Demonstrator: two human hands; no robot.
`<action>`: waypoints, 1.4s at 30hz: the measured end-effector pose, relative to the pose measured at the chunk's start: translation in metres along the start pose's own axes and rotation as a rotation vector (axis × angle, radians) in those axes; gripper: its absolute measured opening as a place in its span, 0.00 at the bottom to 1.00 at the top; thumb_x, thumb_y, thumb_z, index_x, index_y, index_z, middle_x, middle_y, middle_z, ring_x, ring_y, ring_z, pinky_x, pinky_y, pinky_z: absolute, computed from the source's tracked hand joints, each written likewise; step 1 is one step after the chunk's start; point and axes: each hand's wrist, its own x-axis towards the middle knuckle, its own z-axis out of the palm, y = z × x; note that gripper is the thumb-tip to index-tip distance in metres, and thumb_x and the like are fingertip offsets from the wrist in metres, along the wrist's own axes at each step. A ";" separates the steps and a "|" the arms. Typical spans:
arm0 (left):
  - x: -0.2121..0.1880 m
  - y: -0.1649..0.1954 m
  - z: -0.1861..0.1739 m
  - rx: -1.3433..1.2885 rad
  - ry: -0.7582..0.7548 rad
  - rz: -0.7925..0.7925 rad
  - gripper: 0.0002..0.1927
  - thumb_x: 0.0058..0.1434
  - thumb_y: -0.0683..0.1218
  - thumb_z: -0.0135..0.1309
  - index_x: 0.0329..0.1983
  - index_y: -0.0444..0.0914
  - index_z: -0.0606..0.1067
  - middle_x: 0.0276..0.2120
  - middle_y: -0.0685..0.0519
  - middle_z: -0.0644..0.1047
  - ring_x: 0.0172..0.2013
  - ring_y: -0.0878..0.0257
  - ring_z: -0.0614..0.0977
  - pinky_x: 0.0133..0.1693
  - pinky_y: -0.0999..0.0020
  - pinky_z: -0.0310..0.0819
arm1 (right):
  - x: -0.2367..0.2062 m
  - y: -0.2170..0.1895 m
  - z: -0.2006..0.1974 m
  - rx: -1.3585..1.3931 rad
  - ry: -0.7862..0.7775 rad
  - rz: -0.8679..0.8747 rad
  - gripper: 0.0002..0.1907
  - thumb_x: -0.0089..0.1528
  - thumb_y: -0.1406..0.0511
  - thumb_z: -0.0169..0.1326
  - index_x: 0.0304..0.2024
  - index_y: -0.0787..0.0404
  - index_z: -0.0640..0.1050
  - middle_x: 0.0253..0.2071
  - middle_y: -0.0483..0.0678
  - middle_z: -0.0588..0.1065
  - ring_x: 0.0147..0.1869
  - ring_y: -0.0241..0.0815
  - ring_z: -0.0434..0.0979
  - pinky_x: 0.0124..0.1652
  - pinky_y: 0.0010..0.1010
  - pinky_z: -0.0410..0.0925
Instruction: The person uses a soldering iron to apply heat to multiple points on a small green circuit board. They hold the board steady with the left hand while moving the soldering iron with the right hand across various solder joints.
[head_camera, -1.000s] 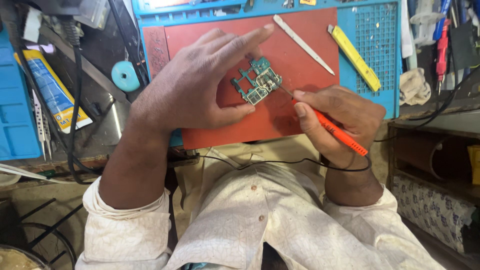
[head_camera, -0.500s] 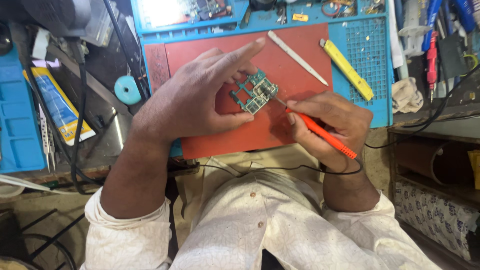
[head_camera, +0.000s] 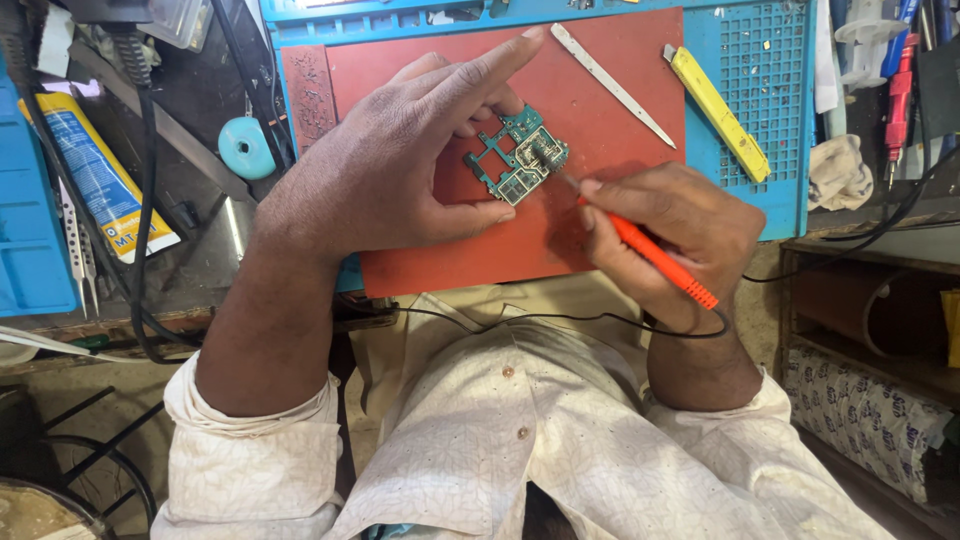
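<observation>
A small green circuit board lies on a red work mat. My left hand holds the board between thumb and fingers, index finger stretched out above it. In my right hand is an orange-handled probe with a black cable, gripped like a pen. Its metal tip touches the right side of the board.
A white spudger and a yellow utility knife lie at the mat's far right, on a blue perforated tray. A teal round object, tweezers and a yellow tube sit at left. Tools and a rag crowd the right.
The view has shifted slightly. My hands stay on the board, and the probe tip remains at its right side.
</observation>
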 end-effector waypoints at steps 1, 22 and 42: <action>0.000 0.000 0.000 0.010 0.003 0.003 0.53 0.58 0.45 0.72 0.78 0.38 0.50 0.53 0.48 0.78 0.52 0.55 0.79 0.56 0.63 0.79 | 0.000 0.000 0.000 0.009 0.006 0.019 0.12 0.61 0.76 0.66 0.47 0.66 0.83 0.34 0.50 0.79 0.35 0.40 0.79 0.36 0.25 0.70; 0.001 0.001 0.001 0.007 0.002 -0.023 0.53 0.58 0.46 0.72 0.78 0.37 0.52 0.55 0.48 0.79 0.53 0.54 0.80 0.56 0.63 0.79 | 0.002 0.001 0.001 -0.015 -0.036 0.009 0.12 0.59 0.75 0.67 0.46 0.65 0.83 0.38 0.51 0.80 0.36 0.39 0.81 0.36 0.23 0.71; 0.000 0.000 0.001 0.033 0.008 -0.028 0.53 0.58 0.47 0.72 0.80 0.38 0.53 0.55 0.48 0.79 0.52 0.55 0.80 0.55 0.63 0.79 | 0.004 0.000 0.001 -0.023 -0.035 -0.005 0.12 0.60 0.75 0.67 0.46 0.65 0.84 0.37 0.51 0.80 0.36 0.39 0.81 0.36 0.23 0.71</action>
